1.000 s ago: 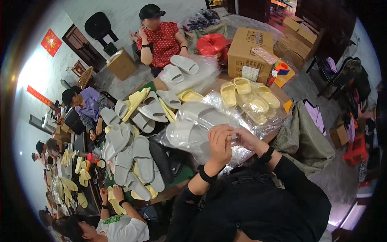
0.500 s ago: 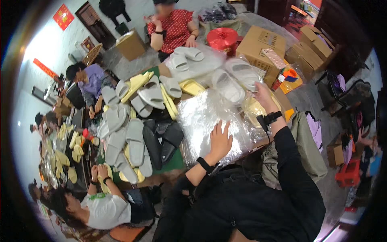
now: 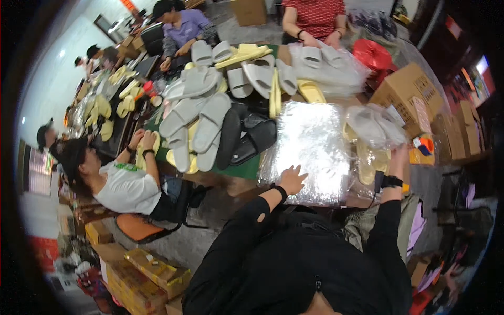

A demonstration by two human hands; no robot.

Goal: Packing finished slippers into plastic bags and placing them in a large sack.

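Observation:
My left hand (image 3: pixel 293 180) rests with fingers spread on a stack of shiny clear plastic bags (image 3: pixel 310 136) at the table's front. At the right, my right hand (image 3: pixel 400 157) is at the near right end of a pair of grey slide slippers (image 3: pixel 374 126) in a clear bag. Its fingers seem closed on the bag's edge, partly hidden by plastic. The bagged grey pair lies over the far part of bagged yellow slippers (image 3: pixel 367 167). Loose grey slippers (image 3: pixel 212 123), yellow ones and black slippers (image 3: pixel 254 142) are heaped left of the stack.
A person in red (image 3: pixel 315 21) across the table handles bagged grey slippers (image 3: pixel 321 55). A person in white (image 3: pixel 128 184) sits at left, another in purple (image 3: pixel 186 31) beyond. A cardboard box (image 3: pixel 409 94) and a red plastic roll (image 3: pixel 373 55) stand at the right.
The bagged grey slippers have come nearer, onto the bagged yellow ones, with my right hand at them. The person in red has lowered a hand to the bagged slippers. My view has turned left.

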